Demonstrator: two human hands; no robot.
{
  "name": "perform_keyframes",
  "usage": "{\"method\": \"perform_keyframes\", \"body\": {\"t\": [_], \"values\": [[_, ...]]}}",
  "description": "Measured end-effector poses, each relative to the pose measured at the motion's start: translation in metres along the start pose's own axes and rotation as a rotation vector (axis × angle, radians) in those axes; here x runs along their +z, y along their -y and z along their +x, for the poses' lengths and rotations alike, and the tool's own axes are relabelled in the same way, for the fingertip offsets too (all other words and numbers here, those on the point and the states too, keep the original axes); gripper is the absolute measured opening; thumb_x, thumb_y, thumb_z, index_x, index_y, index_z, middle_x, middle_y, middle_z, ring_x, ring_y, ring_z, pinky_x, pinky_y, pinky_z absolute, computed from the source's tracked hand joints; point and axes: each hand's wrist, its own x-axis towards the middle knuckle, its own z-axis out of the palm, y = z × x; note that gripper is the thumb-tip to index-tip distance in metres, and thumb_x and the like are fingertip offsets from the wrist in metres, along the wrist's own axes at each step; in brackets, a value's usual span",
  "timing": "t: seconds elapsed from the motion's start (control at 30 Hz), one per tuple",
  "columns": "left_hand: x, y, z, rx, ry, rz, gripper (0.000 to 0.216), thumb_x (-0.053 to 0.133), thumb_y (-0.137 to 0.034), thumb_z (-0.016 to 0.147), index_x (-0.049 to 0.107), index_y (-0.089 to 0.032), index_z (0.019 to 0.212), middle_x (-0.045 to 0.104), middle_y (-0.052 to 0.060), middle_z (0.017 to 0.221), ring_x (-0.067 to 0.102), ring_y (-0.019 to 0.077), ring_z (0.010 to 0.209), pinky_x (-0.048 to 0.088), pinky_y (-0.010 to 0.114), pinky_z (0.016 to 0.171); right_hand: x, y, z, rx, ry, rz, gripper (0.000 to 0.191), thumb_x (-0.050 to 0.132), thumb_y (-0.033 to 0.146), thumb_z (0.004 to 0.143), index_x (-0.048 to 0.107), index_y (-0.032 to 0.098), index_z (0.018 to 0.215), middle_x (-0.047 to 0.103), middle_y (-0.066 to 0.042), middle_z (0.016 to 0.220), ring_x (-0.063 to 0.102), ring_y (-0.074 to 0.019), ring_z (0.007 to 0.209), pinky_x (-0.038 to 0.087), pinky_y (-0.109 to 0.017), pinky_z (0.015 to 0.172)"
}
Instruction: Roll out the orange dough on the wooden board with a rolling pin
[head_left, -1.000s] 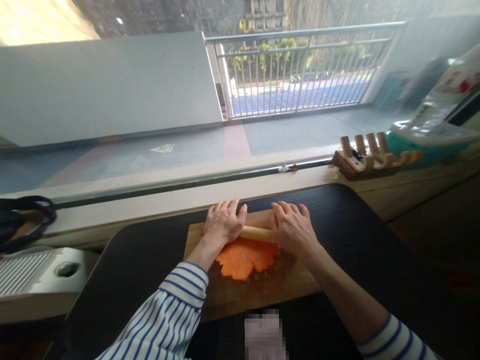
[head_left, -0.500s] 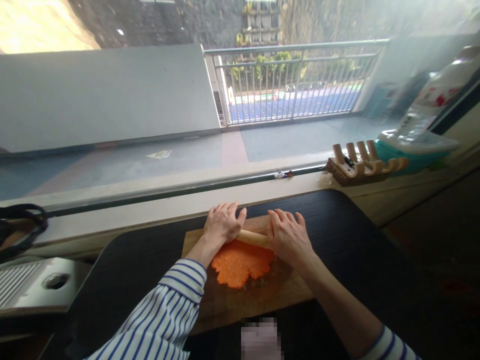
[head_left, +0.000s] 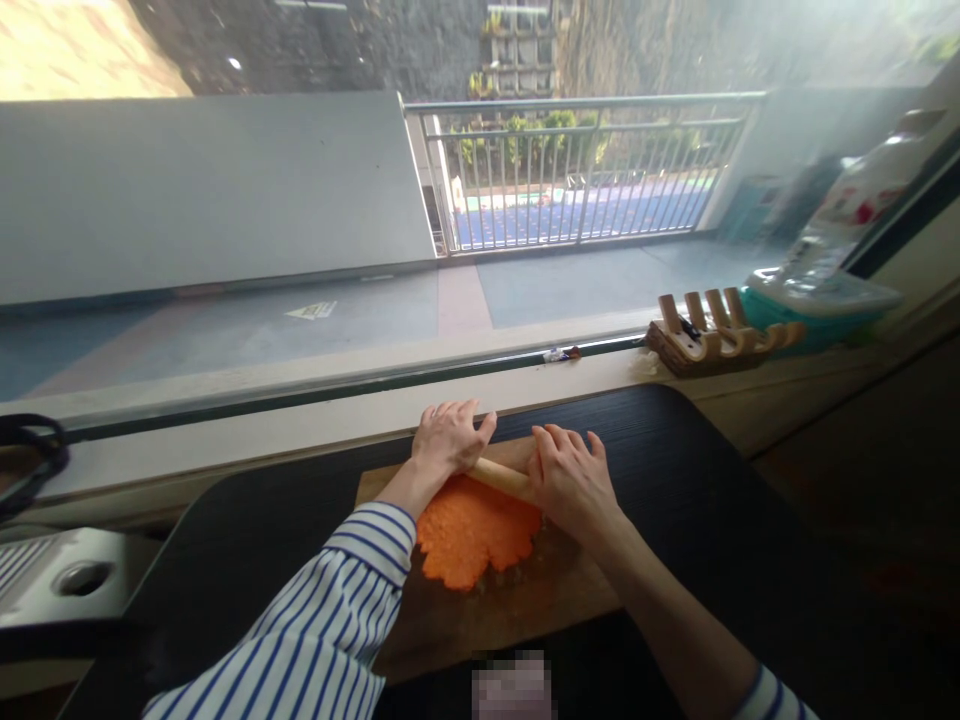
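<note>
Head camera view: on a wooden board (head_left: 442, 635), orange dough (head_left: 476, 530) lies flattened into a broad sheet with a ragged near edge, so the rolling looks well along. The far part is covered, its thickness cannot be judged, and the uneven rim suggests some evening-out may be left. A pale rolling pin (head_left: 501, 478) slants across the dough toward the board's far side.

Both arms reach in from the near side of the board. The left hand (head_left: 448, 438) lies palm-down over the pin's left end, fingers pointing away; the right hand (head_left: 571, 475) covers the right end, fingers slightly bent. Whether either closes round the pin is hidden.
</note>
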Motion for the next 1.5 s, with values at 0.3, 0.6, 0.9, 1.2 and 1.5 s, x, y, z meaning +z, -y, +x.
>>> {"method": "perform_keyframes", "body": {"t": [0.3,0.6,0.9,1.2,1.5], "values": [[0.002,-0.001,0.008,0.007,0.007,-0.006,0.049,0.032,-0.052,0.091,0.063,-0.02,0.111,0.069,0.009,0.114,0.059,0.0252,0.11,0.038,0.041,0.097,0.002,-0.002,0.003,0.022,-0.018,0.008,0.035,0.036,0.025,0.093,0.057,0.018,0.12,0.062,-0.012,0.123,0.054,-0.0245,0.108,0.025,-0.046,0.101],[-0.015,-0.002,-0.018,0.042,-0.051,-0.021,0.046,0.027,-0.042,0.096,0.069,-0.022,0.092,0.072,0.006,0.102,0.063,0.0233,0.1,0.044,0.04,0.09,-0.002,0.002,-0.007,0.015,0.003,0.074,0.034,0.036,0.023,0.092,0.059,0.019,0.117,0.063,-0.01,0.119,0.055,-0.0218,0.109,0.033,-0.036,0.095],[-0.022,0.032,-0.088,0.217,-0.042,-0.075,0.048,0.028,-0.045,0.097,0.068,-0.02,0.107,0.063,0.011,0.124,0.053,0.0243,0.12,0.041,0.043,0.103,0.007,0.016,-0.048,-0.073,-0.057,0.091,0.038,0.036,0.027,0.093,0.055,0.02,0.126,0.055,-0.01,0.134,0.05,-0.0233,0.119,0.029,-0.04,0.103],[-0.023,0.048,-0.137,0.342,-0.131,-0.086,0.042,0.055,-0.043,0.087,0.06,-0.017,0.12,0.062,0.012,0.126,0.057,0.0243,0.117,0.045,0.041,0.101,0.005,0.013,-0.076,-0.182,-0.098,0.102,0.038,0.037,0.028,0.093,0.055,0.018,0.125,0.055,-0.01,0.134,0.048,-0.0225,0.122,0.027,-0.043,0.107],[-0.037,0.029,-0.169,0.294,-0.132,-0.036,0.026,0.064,-0.031,0.084,0.063,-0.017,0.105,0.068,0.011,0.114,0.062,0.025,0.106,0.051,0.042,0.092,-0.008,0.0,-0.066,-0.078,0.016,0.054,0.039,0.034,0.034,0.096,0.054,0.02,0.126,0.053,-0.01,0.136,0.046,-0.0224,0.126,0.03,-0.044,0.105]]}}
